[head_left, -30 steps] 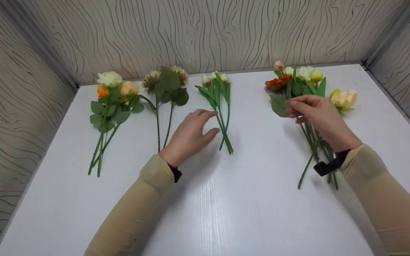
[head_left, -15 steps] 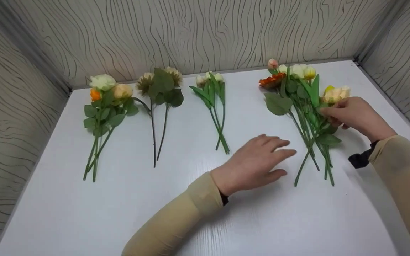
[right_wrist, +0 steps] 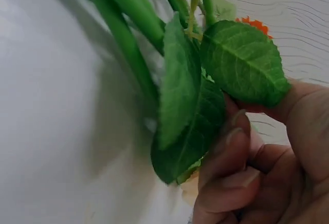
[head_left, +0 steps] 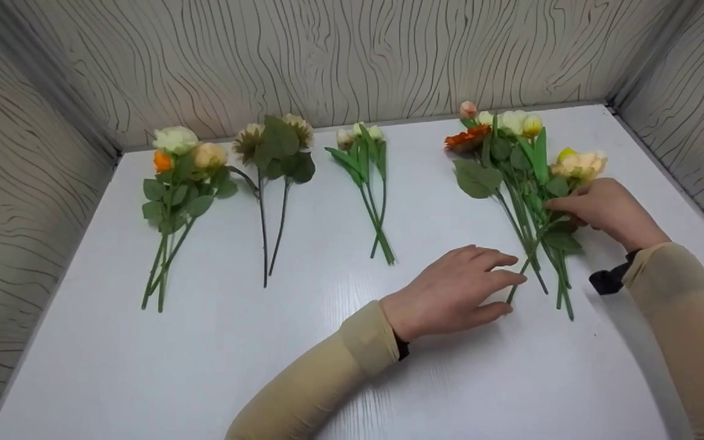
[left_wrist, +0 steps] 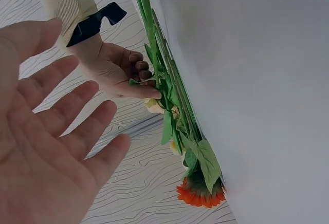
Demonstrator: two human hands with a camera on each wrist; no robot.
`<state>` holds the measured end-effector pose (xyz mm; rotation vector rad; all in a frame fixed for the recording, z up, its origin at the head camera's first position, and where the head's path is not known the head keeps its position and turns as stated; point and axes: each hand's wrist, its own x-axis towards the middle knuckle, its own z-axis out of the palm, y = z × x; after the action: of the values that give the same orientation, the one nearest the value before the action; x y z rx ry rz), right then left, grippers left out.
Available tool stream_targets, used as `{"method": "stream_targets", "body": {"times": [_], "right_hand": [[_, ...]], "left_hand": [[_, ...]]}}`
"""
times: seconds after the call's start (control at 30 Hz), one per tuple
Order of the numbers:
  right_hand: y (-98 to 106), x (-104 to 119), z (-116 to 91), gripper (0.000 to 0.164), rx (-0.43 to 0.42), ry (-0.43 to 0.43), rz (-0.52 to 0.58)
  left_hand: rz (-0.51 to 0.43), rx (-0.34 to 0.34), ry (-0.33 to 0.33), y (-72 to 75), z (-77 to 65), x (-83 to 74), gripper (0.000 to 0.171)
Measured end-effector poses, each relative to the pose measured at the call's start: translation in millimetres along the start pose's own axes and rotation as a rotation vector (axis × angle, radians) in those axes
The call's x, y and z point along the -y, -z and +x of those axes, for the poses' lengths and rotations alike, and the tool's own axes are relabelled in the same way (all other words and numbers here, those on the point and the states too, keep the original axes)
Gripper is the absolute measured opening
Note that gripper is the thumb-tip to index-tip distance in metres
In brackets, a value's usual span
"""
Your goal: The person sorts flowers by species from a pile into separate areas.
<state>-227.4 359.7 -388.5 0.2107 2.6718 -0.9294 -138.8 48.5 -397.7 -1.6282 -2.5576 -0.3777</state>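
Note:
In the head view, my right hand (head_left: 612, 211) is at the right-hand bunch of flowers, pinching the leafy stem of a peach flower (head_left: 581, 165). Green leaves (right_wrist: 247, 62) partly cover its fingertips in the right wrist view. An orange gerbera (head_left: 467, 139), pale blooms (head_left: 513, 122) and a yellow tulip (head_left: 532, 126) lie in the same bunch, their green stems (head_left: 563, 281) pointing toward me. My left hand (head_left: 459, 293) hovers beside the stem ends, fingers spread and holding nothing; it overlaps one stem in the head view. Its palm (left_wrist: 41, 157) faces the bunch in the left wrist view.
Further left on the white table (head_left: 205, 379) lie three white tulips (head_left: 361, 162), two brownish blooms (head_left: 248, 143) on dark stems, and a bunch of leafy roses (head_left: 175, 140). A wood-patterned wall (head_left: 352, 55) stands along the back edge.
My left hand has moved right, from beside the white tulips to the right-hand bunch's stem ends. My right hand has shifted right across the bunch, then slightly down along the peach flower.

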Motion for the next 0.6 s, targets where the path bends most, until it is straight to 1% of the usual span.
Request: {"method": "stream_targets", "body": {"times": [0.13, 0.27, 0.33, 0.4, 0.47, 0.53, 0.6], "right_hand": [[7, 1, -7, 0.055, -0.096, 0.005, 0.074], [15, 10, -16, 0.067, -0.227, 0.033, 0.155], [17, 17, -20, 0.066, -0.29, 0.053, 0.22], [15, 27, -24, 0.06, -0.355, 0.094, 0.297], [10, 39, -27, 0.053, -0.4, 0.157, 0.383], [0, 54, -30, 0.049, -0.424, 0.227, 0.447], [-11, 70, -34, 0.047, -0.422, 0.285, 0.49]], "left_hand": [[-0.085, -0.056, 0.07, 4.6, -2.3, 5.2, 0.039], [-0.186, -0.111, 0.17, 9.9, -5.7, 11.5, 0.035], [-0.25, -0.14, 0.23, 12.5, -8.2, 14.7, 0.034], [-0.327, -0.167, 0.304, 15.4, -11.0, 18.1, 0.034], [-0.414, -0.194, 0.377, 19.0, -14.2, 22.2, 0.035], [-0.505, -0.224, 0.447, 23.0, -17.5, 26.7, 0.037], [-0.595, -0.254, 0.5, 26.7, -21.1, 31.4, 0.038]]}}
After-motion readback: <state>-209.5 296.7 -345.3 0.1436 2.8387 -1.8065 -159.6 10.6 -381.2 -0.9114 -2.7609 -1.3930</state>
